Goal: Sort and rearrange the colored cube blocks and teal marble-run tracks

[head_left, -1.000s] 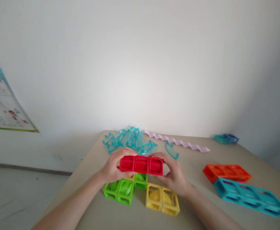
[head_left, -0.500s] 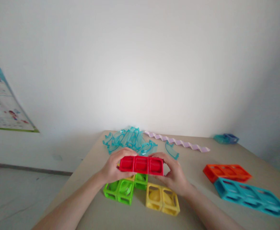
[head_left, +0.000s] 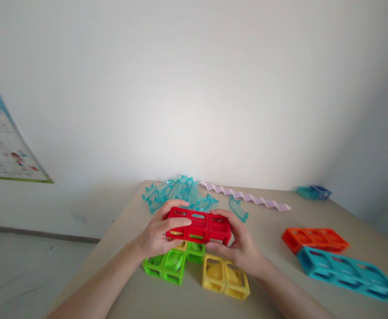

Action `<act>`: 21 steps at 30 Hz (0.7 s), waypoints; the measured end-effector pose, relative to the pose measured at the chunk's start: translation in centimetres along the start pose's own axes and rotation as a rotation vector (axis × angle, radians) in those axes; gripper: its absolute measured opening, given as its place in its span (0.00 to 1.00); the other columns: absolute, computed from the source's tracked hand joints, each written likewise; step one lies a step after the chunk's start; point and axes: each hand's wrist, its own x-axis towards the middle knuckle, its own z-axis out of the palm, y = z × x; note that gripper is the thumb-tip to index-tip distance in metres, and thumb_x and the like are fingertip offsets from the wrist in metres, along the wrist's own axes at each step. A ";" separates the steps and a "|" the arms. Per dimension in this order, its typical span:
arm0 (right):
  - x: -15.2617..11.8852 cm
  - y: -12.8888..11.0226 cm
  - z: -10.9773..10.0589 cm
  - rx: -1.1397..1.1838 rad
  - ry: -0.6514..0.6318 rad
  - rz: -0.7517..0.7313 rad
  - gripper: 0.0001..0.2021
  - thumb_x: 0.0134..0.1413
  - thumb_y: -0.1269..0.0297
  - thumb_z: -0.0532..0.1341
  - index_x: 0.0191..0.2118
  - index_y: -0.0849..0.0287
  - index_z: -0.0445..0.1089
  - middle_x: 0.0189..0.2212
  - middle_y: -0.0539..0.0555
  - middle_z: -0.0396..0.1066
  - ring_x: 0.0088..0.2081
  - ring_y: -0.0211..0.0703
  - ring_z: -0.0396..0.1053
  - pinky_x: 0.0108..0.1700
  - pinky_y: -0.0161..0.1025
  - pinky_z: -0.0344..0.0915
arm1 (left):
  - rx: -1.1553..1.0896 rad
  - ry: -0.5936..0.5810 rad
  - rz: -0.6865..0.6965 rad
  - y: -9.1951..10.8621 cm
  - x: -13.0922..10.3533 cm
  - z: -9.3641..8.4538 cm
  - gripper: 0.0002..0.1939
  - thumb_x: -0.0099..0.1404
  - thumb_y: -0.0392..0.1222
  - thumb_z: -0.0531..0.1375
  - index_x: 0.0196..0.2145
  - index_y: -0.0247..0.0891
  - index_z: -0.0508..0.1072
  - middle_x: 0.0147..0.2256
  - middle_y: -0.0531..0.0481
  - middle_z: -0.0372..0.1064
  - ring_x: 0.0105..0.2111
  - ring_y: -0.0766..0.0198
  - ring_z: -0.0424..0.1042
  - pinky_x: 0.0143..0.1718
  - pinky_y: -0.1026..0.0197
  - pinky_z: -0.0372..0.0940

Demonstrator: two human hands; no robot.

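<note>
A red row of three open-framed block cells (head_left: 199, 227) is held up above the table between both hands. My left hand (head_left: 157, 230) grips its left end, with one finger lying across the near face. Around the right end closes my right hand (head_left: 238, 246), thumb underneath and fingers on top. Below the red block lie green block cells (head_left: 173, 262), partly covered by it, with a bit of yellow beside them. A yellow two-cell block (head_left: 225, 277) sits just under my right hand.
Clear teal curved track pieces (head_left: 179, 190) are heaped at the back, with a single curved piece (head_left: 238, 208) apart. Behind lies a zigzag lilac strip (head_left: 247, 196). An orange block row (head_left: 315, 239) and a blue block row (head_left: 348, 272) lie right; a dark blue piece (head_left: 320, 192) stands at the back corner.
The red block has been tilted, so its upper side and openings now show. A finger of my left hand has moved onto its near face. Everything on the table stays put.
</note>
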 end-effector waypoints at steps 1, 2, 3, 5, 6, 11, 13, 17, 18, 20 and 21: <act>0.0 0.0 0.1 -0.005 0.012 -0.011 0.26 0.49 0.61 0.69 0.53 0.53 0.61 0.47 0.56 0.69 0.47 0.49 0.70 0.51 0.45 0.67 | -0.035 0.006 -0.029 0.1 0.0 0.0 0.30 0.55 0.32 0.66 0.54 0.44 0.63 0.56 0.37 0.58 0.56 0.49 0.62 0.52 0.44 0.64; 0.0 0.1 0.1 -0.018 0.029 -0.028 0.26 0.49 0.61 0.69 0.52 0.53 0.61 0.47 0.56 0.69 0.47 0.49 0.70 0.51 0.45 0.67 | -0.073 0.017 -0.059 0.1 0.1 0.1 0.32 0.53 0.34 0.67 0.55 0.42 0.62 0.55 0.36 0.60 0.55 0.48 0.64 0.52 0.43 0.64; 0.0 0.1 0.2 -0.037 0.047 -0.046 0.26 0.48 0.62 0.69 0.52 0.53 0.61 0.47 0.56 0.68 0.47 0.49 0.70 0.51 0.45 0.67 | -0.108 0.029 -0.090 0.1 0.1 0.1 0.33 0.52 0.36 0.68 0.55 0.41 0.62 0.53 0.36 0.63 0.53 0.48 0.65 0.52 0.43 0.64; -0.1 0.2 0.2 -0.068 0.069 -0.066 0.26 0.48 0.63 0.69 0.53 0.53 0.61 0.47 0.56 0.68 0.48 0.49 0.69 0.51 0.45 0.66 | -0.147 0.040 -0.131 0.2 0.2 0.1 0.31 0.52 0.37 0.69 0.53 0.40 0.64 0.49 0.38 0.68 0.49 0.51 0.69 0.49 0.46 0.66; -0.1 0.3 0.2 -0.073 0.069 -0.067 0.27 0.48 0.63 0.69 0.53 0.53 0.61 0.47 0.57 0.68 0.48 0.49 0.69 0.51 0.45 0.66 | -0.149 0.039 -0.138 0.1 0.2 0.1 0.29 0.53 0.37 0.69 0.52 0.40 0.66 0.46 0.39 0.70 0.47 0.53 0.71 0.47 0.49 0.67; -0.3 0.5 0.2 -0.028 0.037 -0.019 0.28 0.48 0.63 0.68 0.54 0.52 0.59 0.47 0.56 0.68 0.45 0.48 0.70 0.50 0.44 0.68 | -0.121 0.013 -0.139 0.1 0.3 0.0 0.20 0.53 0.39 0.69 0.44 0.39 0.73 0.43 0.40 0.72 0.42 0.55 0.73 0.43 0.53 0.69; -0.3 0.3 0.2 -0.012 0.032 -0.006 0.27 0.48 0.63 0.68 0.53 0.53 0.60 0.47 0.56 0.68 0.45 0.48 0.71 0.48 0.44 0.68 | -0.130 0.020 -0.145 0.1 0.3 -0.1 0.19 0.53 0.39 0.69 0.43 0.39 0.74 0.43 0.40 0.72 0.41 0.56 0.73 0.43 0.54 0.69; -0.1 0.0 0.1 0.013 0.021 0.005 0.25 0.48 0.65 0.68 0.51 0.54 0.61 0.45 0.55 0.70 0.43 0.47 0.71 0.47 0.43 0.69 | -0.153 0.033 -0.145 0.1 0.3 -0.1 0.18 0.53 0.39 0.70 0.43 0.39 0.75 0.42 0.40 0.73 0.41 0.56 0.74 0.43 0.54 0.70; -0.1 -0.1 0.1 0.017 0.020 0.006 0.24 0.48 0.65 0.68 0.51 0.54 0.61 0.44 0.55 0.70 0.43 0.47 0.71 0.47 0.43 0.69 | -0.158 0.034 -0.144 0.1 0.3 -0.1 0.18 0.53 0.39 0.70 0.42 0.38 0.76 0.42 0.40 0.73 0.41 0.56 0.74 0.42 0.54 0.70; -0.1 -0.1 0.1 0.019 0.022 0.005 0.24 0.47 0.65 0.68 0.50 0.54 0.62 0.43 0.54 0.70 0.43 0.46 0.71 0.46 0.42 0.69 | -0.165 0.037 -0.141 0.1 0.3 -0.1 0.18 0.52 0.38 0.70 0.42 0.39 0.76 0.42 0.40 0.73 0.41 0.56 0.74 0.42 0.54 0.70; -0.1 -0.1 0.1 0.018 0.022 0.005 0.24 0.47 0.65 0.68 0.50 0.54 0.62 0.43 0.54 0.70 0.42 0.46 0.71 0.47 0.42 0.69 | -0.168 0.038 -0.140 0.1 0.3 -0.1 0.19 0.52 0.37 0.70 0.42 0.39 0.76 0.42 0.40 0.73 0.41 0.55 0.74 0.42 0.54 0.70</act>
